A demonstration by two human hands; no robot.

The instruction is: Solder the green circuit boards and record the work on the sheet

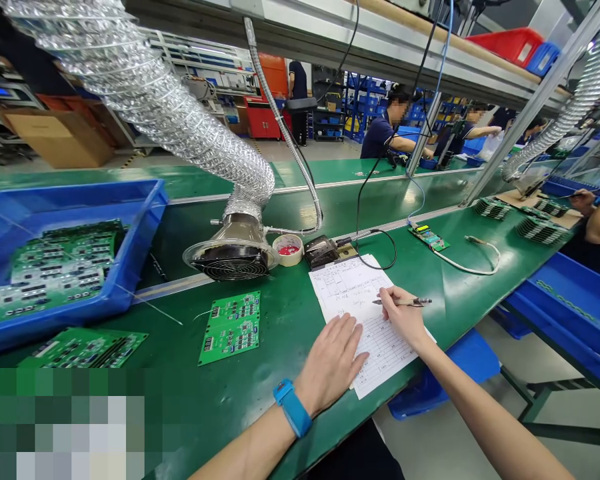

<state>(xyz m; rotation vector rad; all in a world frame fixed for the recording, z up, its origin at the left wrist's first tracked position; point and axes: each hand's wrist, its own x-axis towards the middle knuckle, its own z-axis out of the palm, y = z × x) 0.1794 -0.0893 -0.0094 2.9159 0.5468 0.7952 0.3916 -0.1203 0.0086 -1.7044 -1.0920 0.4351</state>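
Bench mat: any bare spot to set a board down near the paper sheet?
Bare green mat lies between the loose circuit board and the left hand, and also right of the paper sheet, below the white cable. Crowded behind the sheet: extractor nozzle, tape roll, soldering station.

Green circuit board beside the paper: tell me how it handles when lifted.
The green circuit board looks stiff, lying flat without bowing. Thin, it is probably light for its size. Its raised components could catch, so the edges seem the safer hold.
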